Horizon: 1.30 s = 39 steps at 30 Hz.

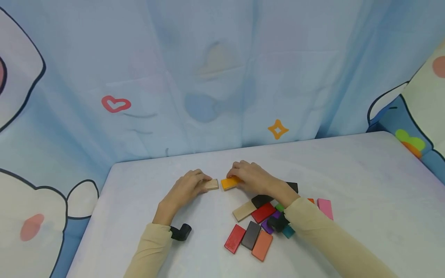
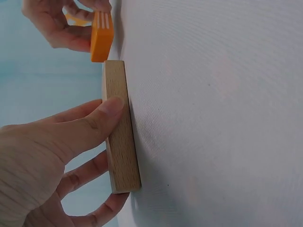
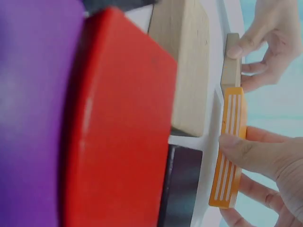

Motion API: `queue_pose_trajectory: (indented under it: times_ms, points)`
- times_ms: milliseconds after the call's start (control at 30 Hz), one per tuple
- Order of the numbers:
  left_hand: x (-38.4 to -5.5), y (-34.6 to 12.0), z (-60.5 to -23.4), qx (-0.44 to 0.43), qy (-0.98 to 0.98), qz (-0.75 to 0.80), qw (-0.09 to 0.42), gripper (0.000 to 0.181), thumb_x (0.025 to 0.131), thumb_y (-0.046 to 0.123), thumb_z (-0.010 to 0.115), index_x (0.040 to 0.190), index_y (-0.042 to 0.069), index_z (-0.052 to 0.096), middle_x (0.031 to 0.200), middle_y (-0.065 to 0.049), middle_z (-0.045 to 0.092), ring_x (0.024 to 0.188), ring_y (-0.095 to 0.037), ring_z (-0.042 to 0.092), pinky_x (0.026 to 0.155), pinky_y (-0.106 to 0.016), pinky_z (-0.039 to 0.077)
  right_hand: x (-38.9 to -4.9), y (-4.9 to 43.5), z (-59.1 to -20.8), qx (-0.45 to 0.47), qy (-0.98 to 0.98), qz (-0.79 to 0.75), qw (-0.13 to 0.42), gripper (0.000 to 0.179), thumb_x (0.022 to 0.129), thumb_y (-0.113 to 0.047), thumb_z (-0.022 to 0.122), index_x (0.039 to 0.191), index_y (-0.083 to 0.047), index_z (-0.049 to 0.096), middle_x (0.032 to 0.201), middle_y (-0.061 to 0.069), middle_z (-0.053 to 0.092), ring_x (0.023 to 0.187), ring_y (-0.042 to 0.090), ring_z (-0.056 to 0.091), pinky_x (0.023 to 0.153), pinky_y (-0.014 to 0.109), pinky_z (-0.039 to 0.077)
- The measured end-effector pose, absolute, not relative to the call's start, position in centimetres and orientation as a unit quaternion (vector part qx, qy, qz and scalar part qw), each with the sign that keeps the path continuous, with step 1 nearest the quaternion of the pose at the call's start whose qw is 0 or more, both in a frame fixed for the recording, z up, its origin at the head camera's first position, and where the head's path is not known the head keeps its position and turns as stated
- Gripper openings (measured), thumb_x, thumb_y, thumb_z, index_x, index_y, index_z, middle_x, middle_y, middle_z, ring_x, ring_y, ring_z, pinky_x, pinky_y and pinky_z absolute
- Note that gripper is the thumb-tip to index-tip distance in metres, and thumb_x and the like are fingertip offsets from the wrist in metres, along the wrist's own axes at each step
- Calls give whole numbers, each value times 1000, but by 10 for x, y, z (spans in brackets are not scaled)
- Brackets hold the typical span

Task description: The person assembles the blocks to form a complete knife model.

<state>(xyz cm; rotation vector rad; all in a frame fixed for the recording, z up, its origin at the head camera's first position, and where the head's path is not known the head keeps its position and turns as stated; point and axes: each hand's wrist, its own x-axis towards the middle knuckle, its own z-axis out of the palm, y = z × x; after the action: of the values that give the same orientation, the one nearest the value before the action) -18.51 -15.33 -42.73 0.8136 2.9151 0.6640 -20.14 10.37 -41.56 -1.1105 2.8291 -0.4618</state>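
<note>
Holding two blocks nearly end to end, a person in tan sleeves (image 1: 149,247) works at a white-covered table (image 1: 365,170). The left hand (image 1: 187,189) pinches a pale wooden block (image 1: 212,184) between thumb and fingers, while the right hand (image 1: 251,177) grips a yellow-orange block (image 1: 229,183) striped in white along its side. A slim gap parts the pair in the head view, toward the table's far edge. The work looks to be at an early stage: only these two are set apart, not yet visibly joined. Others lie loose and ungripped nearer the person, among them a red block (image 1: 235,238), a dark gray block (image 1: 251,235), a coral block (image 1: 262,246) and a pink block (image 1: 325,208); the right arm partly hides the cluster.
</note>
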Motion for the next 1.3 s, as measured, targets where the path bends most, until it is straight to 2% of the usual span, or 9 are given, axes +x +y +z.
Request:
queue_pose_trajectory:
  times_ms: [300,600,867,1133,1300]
  points:
    - [-186,-156,-428,276,934,227,12,30,92,10,81,122,4,76,114,-7,72,103,-25,65,97,-42,56,-207,96,-421,-334,927,-164,42,29,93,-9,81,121,-7,76,115,7,68,109,27,62,95,46,56]
    - [-187,-156,-431,257,934,247,10,30,91,12,82,119,4,77,110,-5,73,98,-22,65,92,-39,57,-209,90,-424,-328,926,-181,49,31,92,-8,82,122,-6,75,115,7,69,108,26,63,98,44,55]
    - [-189,-162,-432,241,938,248,9,30,90,12,83,118,5,78,108,-4,74,94,-20,65,90,-38,58,-210,83,-423,-337,924,-175,49,31,92,-9,82,121,-6,75,114,7,68,107,26,62,97,42,56]
    - [-192,-159,-426,197,937,287,41,28,87,8,85,115,6,80,107,-4,76,94,-20,66,90,-38,58,-211,83,-423,-333,923,-186,56,33,91,-10,83,123,-5,75,113,7,68,104,25,62,96,41,56]
    - [-192,-159,-424,168,938,298,57,30,86,8,86,115,8,81,107,-4,76,96,-20,65,92,-39,57,-214,89,-420,-336,918,-204,56,40,92,-15,83,130,-6,71,115,7,67,105,25,62,93,42,56]
